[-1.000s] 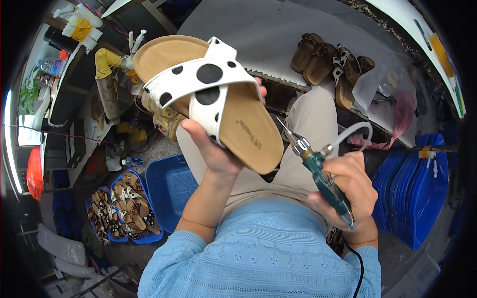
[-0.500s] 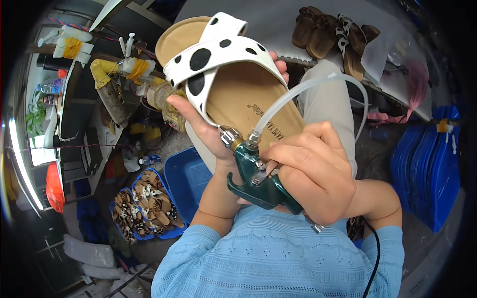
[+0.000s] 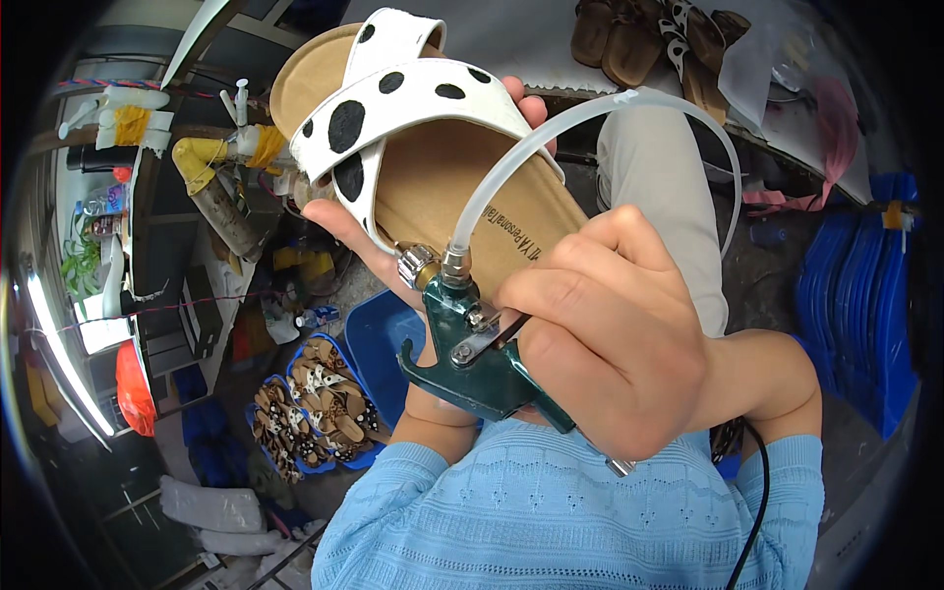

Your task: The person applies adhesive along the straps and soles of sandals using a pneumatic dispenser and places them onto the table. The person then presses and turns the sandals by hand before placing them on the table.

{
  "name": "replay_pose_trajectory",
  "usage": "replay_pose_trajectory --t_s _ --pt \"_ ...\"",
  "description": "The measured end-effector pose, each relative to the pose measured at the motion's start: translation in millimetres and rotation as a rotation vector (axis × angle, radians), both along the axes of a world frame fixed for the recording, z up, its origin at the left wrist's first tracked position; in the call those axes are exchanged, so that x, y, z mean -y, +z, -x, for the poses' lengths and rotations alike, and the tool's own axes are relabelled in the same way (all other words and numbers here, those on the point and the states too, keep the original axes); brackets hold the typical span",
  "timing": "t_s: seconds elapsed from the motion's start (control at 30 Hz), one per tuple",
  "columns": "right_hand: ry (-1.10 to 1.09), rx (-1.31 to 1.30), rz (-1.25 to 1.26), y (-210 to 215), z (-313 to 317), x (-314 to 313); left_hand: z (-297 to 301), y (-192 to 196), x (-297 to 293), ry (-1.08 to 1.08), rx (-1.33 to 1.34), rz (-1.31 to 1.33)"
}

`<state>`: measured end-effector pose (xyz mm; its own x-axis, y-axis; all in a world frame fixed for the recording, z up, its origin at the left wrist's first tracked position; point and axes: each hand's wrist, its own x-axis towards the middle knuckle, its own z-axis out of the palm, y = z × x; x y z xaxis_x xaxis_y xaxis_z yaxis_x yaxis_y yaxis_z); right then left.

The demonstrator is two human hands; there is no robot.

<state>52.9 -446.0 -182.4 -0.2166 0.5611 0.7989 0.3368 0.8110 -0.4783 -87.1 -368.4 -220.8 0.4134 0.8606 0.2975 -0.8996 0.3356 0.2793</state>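
My left hand [image 3: 359,231] grips a cork-soled sandal [image 3: 433,167] from underneath, holding it up with its footbed toward me. The sandal has white straps with black spots crossing over the tan footbed. My right hand [image 3: 610,334] is closed around a dark green spray gun [image 3: 472,359] with a metal trigger lever. A clear plastic hose [image 3: 590,113] loops up from the gun's brass fitting and arcs to the right. The gun sits just below the sandal's heel end. My light blue knit sleeves fill the lower part of the view.
A blue crate [image 3: 329,408] of spotted sandals stands on the floor at lower left. More brown sandals [image 3: 639,39] lie on a grey table at the top. Stacked blue crates [image 3: 860,295] are at right. A cluttered workbench with yellow-taped tools [image 3: 211,162] is at left.
My right hand has brought the spray gun up from the lower right toward the sandal's heel. The sandal has come closer to my face and tilted more upright.
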Motion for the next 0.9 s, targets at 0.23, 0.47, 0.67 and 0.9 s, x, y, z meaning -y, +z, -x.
replay_pose_trajectory --t_s 0.23,0.47,0.67,0.9 --pt "0.034 -0.002 0.048 -1 -3 -5 -2 4 2 0.003 -0.014 0.044" --pt "0.041 0.009 0.033 1 -6 -4 -2 3 3 -0.035 0.053 0.081" --pt "0.022 0.012 0.03 1 -10 -1 -10 10 4 0.083 -0.139 0.085" --pt "0.016 0.005 0.046 3 -14 1 -3 -4 -6 -0.08 0.046 0.003"
